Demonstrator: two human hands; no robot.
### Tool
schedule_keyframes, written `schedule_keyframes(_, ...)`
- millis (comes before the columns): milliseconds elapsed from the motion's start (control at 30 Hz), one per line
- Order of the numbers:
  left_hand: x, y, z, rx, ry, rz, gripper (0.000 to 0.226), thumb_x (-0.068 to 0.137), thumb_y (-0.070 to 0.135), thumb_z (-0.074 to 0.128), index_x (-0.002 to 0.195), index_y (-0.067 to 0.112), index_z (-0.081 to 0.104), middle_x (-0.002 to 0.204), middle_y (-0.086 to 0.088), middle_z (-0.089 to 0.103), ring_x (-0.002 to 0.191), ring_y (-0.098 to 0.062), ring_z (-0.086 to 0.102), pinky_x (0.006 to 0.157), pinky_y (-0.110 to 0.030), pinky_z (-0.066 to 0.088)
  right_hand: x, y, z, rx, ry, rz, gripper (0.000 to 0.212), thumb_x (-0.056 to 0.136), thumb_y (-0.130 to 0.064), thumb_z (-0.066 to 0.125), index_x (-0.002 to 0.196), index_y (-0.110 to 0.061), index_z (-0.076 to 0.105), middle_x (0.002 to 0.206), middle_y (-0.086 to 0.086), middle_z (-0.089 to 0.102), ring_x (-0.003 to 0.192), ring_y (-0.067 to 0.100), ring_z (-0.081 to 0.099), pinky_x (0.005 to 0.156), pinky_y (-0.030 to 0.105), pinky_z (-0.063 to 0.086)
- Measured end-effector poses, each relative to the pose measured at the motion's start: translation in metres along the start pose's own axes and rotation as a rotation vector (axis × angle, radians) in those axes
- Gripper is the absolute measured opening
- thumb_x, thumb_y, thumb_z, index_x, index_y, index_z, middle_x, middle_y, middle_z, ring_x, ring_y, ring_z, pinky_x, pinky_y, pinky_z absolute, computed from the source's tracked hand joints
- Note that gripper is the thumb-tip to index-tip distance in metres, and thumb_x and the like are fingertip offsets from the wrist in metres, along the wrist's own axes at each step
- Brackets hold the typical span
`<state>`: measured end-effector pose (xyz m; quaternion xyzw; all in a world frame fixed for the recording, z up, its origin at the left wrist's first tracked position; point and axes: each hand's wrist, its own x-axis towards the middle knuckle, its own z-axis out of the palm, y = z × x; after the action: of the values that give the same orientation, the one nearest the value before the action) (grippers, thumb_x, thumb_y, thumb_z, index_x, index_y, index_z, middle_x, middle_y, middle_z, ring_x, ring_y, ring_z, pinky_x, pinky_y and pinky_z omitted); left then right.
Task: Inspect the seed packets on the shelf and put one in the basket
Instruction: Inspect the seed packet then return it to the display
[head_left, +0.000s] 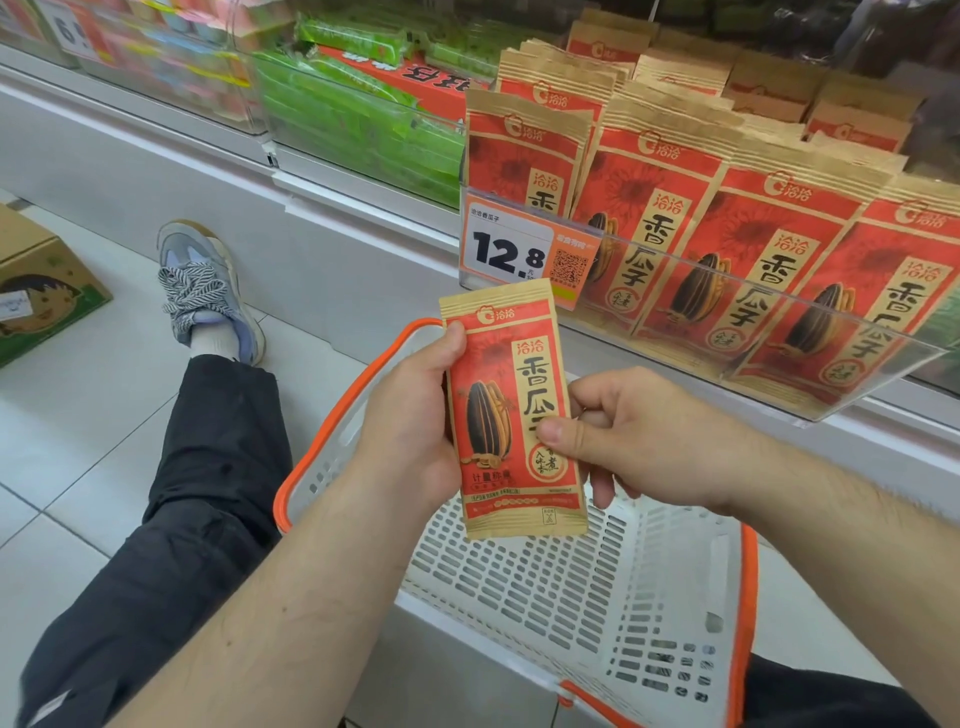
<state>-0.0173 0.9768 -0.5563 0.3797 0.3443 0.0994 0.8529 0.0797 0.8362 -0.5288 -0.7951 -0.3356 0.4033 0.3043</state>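
I hold one red and tan sunflower seed packet (506, 395) upright above the white basket (545, 587) with the orange rim. My left hand (415, 410) grips its left edge, thumb near the top. My right hand (618, 426) pinches its right edge, thumb on the front. Rows of the same seed packets (769, 249) stand on the shelf at the upper right, behind a clear plastic lip. The basket sits below my forearms and looks empty where I can see it.
A price tag reading 12.8 (511, 249) hangs on the shelf lip. Green packs (358, 119) fill the shelf section to the left. My leg and sneaker (202, 286) stretch over the tiled floor. A cardboard box (36, 280) stands at the far left.
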Motion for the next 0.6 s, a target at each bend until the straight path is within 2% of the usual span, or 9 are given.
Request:
schedule_keyframes(100,0.0007,-0.0004,-0.0002,-0.006,0.012,-0.011,0.047,0.101,0.045,0.045,0.111,0.007,0.071,0.102,-0.018,0.075,0.088,-0.034,0.074,0.076,-0.045,0.059,-0.0008,-0.0003,-0.0011,-0.002,-0.023,-0.006,0.023,0.092,-0.042,0.061,0.097,-0.020,0.066,0.076,-0.004,0.076,0.057,0.015,0.062,0.049,0.019,0.041)
schedule_keyframes(167,0.0013,-0.0007,-0.0012,-0.014,0.022,-0.009,0.047,0.101,0.045,0.045,0.113,0.007,0.070,0.104,-0.017,0.075,0.093,-0.035,0.073,0.079,-0.047,0.059,-0.0028,-0.0011,-0.0021,-0.023,-0.067,-0.016,0.025,0.087,-0.046,0.063,0.101,-0.026,0.064,0.079,0.002,0.077,0.056,0.014,0.062,0.051,0.021,0.041)
schedule_keyframes(267,0.0022,-0.0012,-0.0030,-0.016,0.041,-0.008,0.047,0.101,0.046,0.045,0.113,0.009,0.071,0.105,-0.016,0.075,0.095,-0.035,0.073,0.082,-0.050,0.058,-0.0044,-0.0012,-0.0025,-0.014,-0.106,-0.033,0.017,0.093,-0.034,0.066,0.109,-0.030,0.062,0.081,0.006,0.076,0.054,0.014,0.062,0.048,0.019,0.040)
schedule_keyframes(367,0.0031,-0.0024,-0.0036,-0.020,0.050,-0.009,0.047,0.101,0.046,0.045,0.116,0.010,0.070,0.108,-0.016,0.074,0.098,-0.035,0.073,0.084,-0.051,0.058,-0.0037,-0.0005,-0.0030,-0.006,-0.093,-0.050,0.016,0.093,-0.026,0.068,0.107,-0.031,0.062,0.073,0.005,0.074,0.053,0.015,0.062,0.046,0.020,0.040)
schedule_keyframes(467,0.0037,-0.0032,-0.0040,-0.012,0.075,0.013,0.042,0.101,0.045,0.047,0.108,0.011,0.072,0.099,-0.012,0.077,0.088,-0.030,0.075,0.079,-0.046,0.058,-0.0045,-0.0020,-0.0031,-0.012,-0.115,-0.080,0.037,0.086,-0.020,0.077,0.115,-0.031,0.058,0.080,0.011,0.075,0.064,0.030,0.068,0.058,0.041,0.052)
schedule_keyframes(533,0.0040,-0.0032,-0.0034,-0.009,0.083,0.020,0.041,0.101,0.044,0.048,0.108,0.011,0.072,0.096,-0.010,0.077,0.083,-0.027,0.075,0.076,-0.043,0.058,-0.0057,-0.0034,-0.0022,-0.027,-0.126,-0.092,0.050,0.082,-0.014,0.081,0.121,-0.030,0.054,0.081,0.014,0.074,0.069,0.036,0.070,0.062,0.046,0.057)
schedule_keyframes(600,0.0055,-0.0042,-0.0035,0.018,0.093,0.037,0.040,0.101,0.043,0.048,0.109,0.012,0.072,0.095,-0.009,0.077,0.083,-0.025,0.075,0.078,-0.043,0.058,-0.0064,-0.0041,-0.0004,-0.060,-0.111,-0.089,0.052,0.081,-0.011,0.081,0.121,-0.030,0.053,0.078,0.014,0.073,0.067,0.035,0.070,0.063,0.052,0.057)
